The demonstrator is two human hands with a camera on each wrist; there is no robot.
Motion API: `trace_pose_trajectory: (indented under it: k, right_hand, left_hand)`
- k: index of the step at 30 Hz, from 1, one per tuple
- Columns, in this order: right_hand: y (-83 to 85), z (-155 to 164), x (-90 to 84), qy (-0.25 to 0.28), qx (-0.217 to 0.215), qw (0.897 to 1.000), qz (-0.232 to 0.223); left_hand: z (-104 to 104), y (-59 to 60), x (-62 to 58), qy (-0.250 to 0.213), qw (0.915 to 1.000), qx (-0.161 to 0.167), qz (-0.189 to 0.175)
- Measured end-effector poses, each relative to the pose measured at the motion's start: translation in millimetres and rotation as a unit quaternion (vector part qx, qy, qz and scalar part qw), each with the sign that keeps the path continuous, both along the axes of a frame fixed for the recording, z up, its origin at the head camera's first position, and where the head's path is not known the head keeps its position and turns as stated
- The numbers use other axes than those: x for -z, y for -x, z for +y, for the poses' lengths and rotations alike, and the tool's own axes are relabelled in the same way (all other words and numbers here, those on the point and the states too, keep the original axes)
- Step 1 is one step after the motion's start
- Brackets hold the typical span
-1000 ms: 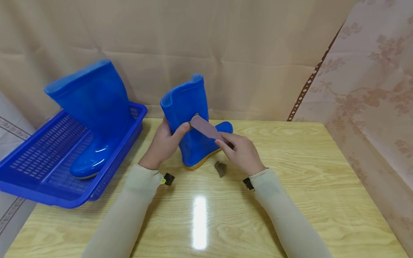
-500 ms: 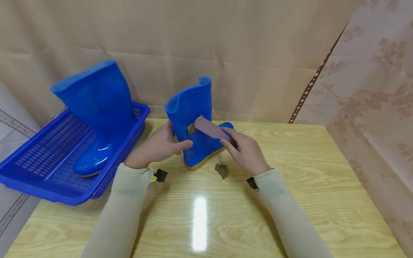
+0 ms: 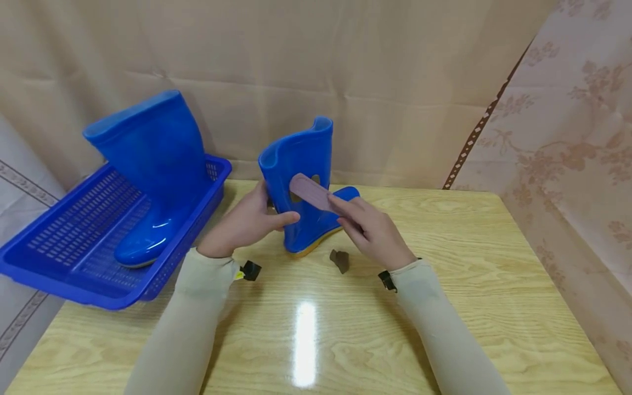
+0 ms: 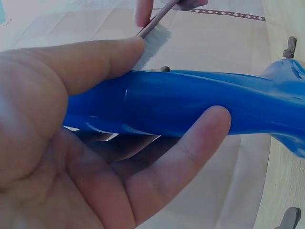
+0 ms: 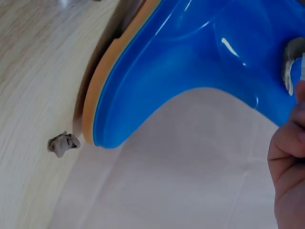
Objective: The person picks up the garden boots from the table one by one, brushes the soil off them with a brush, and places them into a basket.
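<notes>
A blue rubber boot (image 3: 301,159) with a tan sole stands upright on the wooden table (image 3: 469,263). My left hand (image 3: 247,222) grips its shaft from the left, thumb on one side and fingers on the other; the left wrist view shows the boot (image 4: 190,105) between them. My right hand (image 3: 367,227) holds a pinkish brush (image 3: 311,193) laid against the shaft, its white bristles (image 4: 153,43) touching the rubber. Brown dirt spots mark the shaft beside the brush. The right wrist view shows the boot's foot (image 5: 190,57) and sole.
A small brown clump of dirt (image 3: 339,260) lies on the table near the boot's sole. A second blue boot (image 3: 148,159) stands in a blue perforated basket (image 3: 59,258) at the left edge. Beige cloth hangs behind and to the right.
My left hand slid down from beside the brush to a lower grip on the shaft. The brush shifted slightly along the shaft. The boot turned a little.
</notes>
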State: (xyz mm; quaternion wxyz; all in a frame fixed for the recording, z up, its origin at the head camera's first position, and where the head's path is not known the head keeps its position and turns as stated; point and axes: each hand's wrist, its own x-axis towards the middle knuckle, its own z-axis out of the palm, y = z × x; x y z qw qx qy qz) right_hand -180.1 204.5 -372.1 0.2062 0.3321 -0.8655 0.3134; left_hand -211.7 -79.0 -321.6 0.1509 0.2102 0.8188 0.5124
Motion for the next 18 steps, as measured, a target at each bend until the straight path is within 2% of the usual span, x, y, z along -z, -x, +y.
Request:
trace_pose_trajectory:
  k: [6,14,18]
  right_hand:
    - [-0.9,-2.1,0.6,-0.008,0.003,1.000,-0.011]
    - [-1.3,-1.0,-0.1,-0.021,0.049,0.998,-0.038]
    - [-0.8,-1.0,0.5,-0.019,0.044,0.998,-0.037]
  left_hand:
    - [0.7,-1.3,-1.3,0.002,0.9999,0.004,0.014]
    - [3.5,3.6,1.6,-0.005,0.9982,-0.056,0.023]
    - [4.1,3.9,3.5,-0.009,0.9980,-0.058,0.023]
